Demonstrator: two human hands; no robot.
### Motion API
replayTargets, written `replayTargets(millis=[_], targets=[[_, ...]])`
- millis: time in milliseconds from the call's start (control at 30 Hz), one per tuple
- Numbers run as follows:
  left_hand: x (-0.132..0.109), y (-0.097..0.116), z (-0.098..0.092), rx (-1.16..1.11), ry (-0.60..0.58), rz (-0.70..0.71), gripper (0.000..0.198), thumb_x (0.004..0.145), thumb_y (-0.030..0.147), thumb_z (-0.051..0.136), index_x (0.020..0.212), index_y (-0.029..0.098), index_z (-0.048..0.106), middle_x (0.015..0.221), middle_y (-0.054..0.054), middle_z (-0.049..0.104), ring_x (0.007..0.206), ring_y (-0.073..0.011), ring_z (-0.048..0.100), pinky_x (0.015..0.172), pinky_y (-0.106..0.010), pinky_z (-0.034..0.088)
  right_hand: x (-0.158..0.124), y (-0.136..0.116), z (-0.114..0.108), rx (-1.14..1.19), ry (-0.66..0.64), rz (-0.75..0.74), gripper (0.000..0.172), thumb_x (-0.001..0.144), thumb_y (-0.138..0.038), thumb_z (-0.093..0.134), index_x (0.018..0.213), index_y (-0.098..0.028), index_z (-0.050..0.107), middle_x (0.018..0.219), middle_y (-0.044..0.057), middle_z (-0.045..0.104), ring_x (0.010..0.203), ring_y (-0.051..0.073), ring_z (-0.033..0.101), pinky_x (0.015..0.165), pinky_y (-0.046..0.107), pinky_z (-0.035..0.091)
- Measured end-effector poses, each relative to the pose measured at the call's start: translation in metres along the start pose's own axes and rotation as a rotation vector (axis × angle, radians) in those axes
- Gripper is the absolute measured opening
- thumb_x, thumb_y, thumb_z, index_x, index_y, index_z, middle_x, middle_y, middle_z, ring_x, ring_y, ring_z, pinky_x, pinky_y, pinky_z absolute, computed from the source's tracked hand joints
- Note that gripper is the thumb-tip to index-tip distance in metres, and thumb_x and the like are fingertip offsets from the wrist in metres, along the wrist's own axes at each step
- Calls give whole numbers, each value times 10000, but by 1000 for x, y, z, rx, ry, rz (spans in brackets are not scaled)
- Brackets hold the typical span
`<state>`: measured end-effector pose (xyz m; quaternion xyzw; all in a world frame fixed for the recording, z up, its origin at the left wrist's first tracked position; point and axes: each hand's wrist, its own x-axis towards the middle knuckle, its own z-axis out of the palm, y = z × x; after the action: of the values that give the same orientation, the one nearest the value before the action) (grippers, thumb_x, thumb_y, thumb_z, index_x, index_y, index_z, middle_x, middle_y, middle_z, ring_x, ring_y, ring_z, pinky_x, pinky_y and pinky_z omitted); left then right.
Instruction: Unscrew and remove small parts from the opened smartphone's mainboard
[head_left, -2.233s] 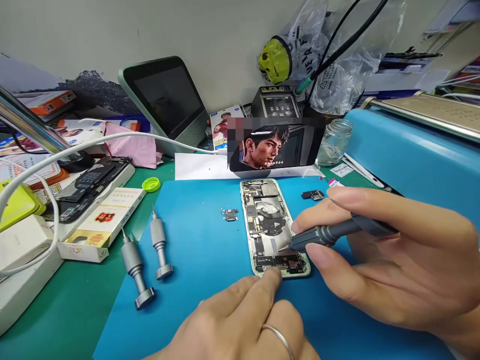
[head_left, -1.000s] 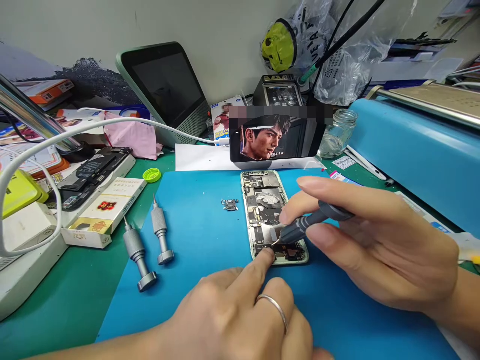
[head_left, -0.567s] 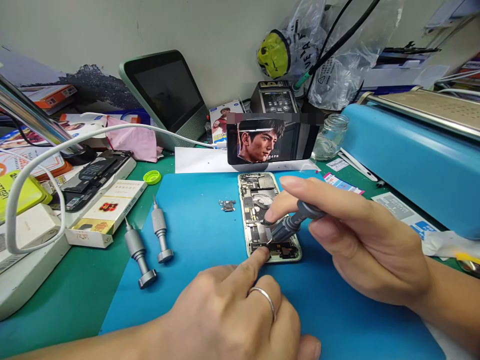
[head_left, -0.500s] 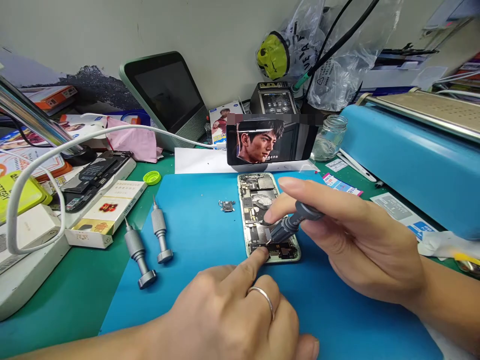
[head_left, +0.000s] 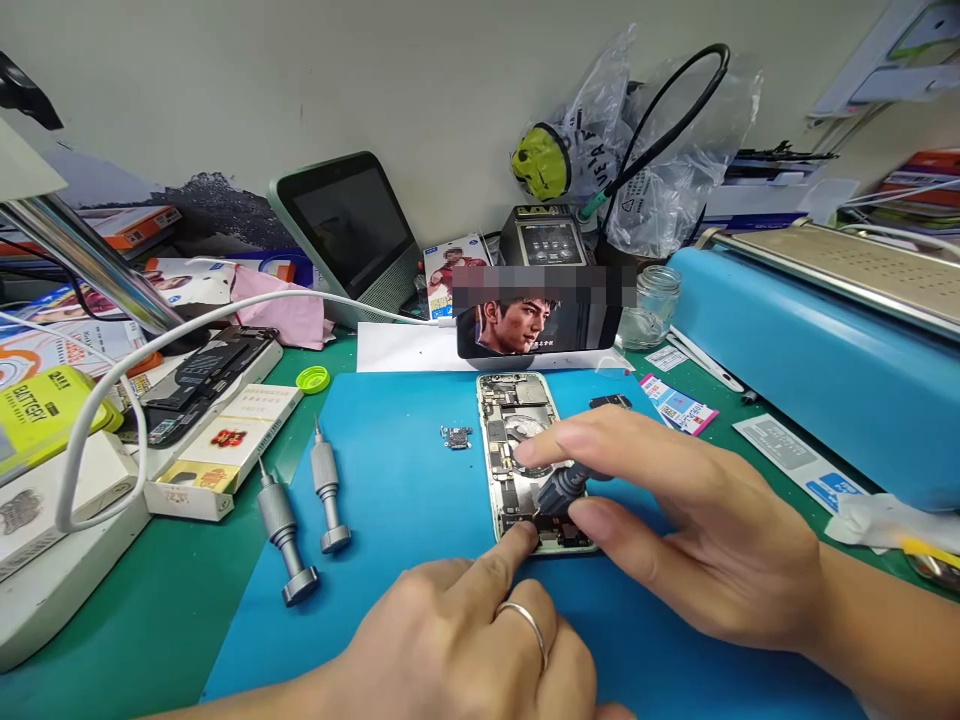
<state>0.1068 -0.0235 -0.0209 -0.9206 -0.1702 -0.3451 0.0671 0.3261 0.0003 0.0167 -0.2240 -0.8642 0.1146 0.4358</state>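
An opened phone [head_left: 486,452] lies on the blue mat [head_left: 390,590], its inner boards and parts exposed. My right hand [head_left: 712,530] is closed around a dark screwdriver [head_left: 559,492], which leans with its tip low in the phone; much of the handle is behind the fingers. My left hand [head_left: 465,630], a ring on one finger, presses its index fingertip on the phone's bottom end beside that tip. Its other fingers are curled, and whatever they may hold is hidden. Left of the phone lies a small circuit board [head_left: 456,437].
Two grey screwdrivers [head_left: 281,530] lie on the mat's left side. Behind it, a phone [head_left: 540,325] plays a video, plugged into a white cable [head_left: 225,312]. Boxes [head_left: 225,440] and a green cap [head_left: 313,379] are at left; a blue machine [head_left: 810,350] stands right.
The camera has tilted up, so everything sits lower in view. My right fingers have shifted over the screwdriver, hiding more of its handle. My left fingertip stays on the phone.
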Motion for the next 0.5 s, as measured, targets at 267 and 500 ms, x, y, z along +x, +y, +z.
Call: replayTargets(millis=[267, 500], targets=[[-1, 4, -1, -15, -12, -28, 326, 996, 265, 653, 676, 215, 616, 599, 30, 593, 760, -250, 836, 407, -305, 568, 6, -1, -2, -111, 61, -19, 551, 923, -73, 706, 1449, -233, 675, 1013, 42, 790, 878, 170, 735, 754, 283, 661], [-1, 3, -1, -8, -16, -13, 316, 998, 300, 656, 693, 223, 628, 604, 35, 627, 853, -256, 851, 447, -301, 598, 3, 0, 1, -71, 12, 1, 591, 935, 0, 628, 1485, -215, 603, 1099, 41, 782, 989, 177, 740, 910, 335, 627]])
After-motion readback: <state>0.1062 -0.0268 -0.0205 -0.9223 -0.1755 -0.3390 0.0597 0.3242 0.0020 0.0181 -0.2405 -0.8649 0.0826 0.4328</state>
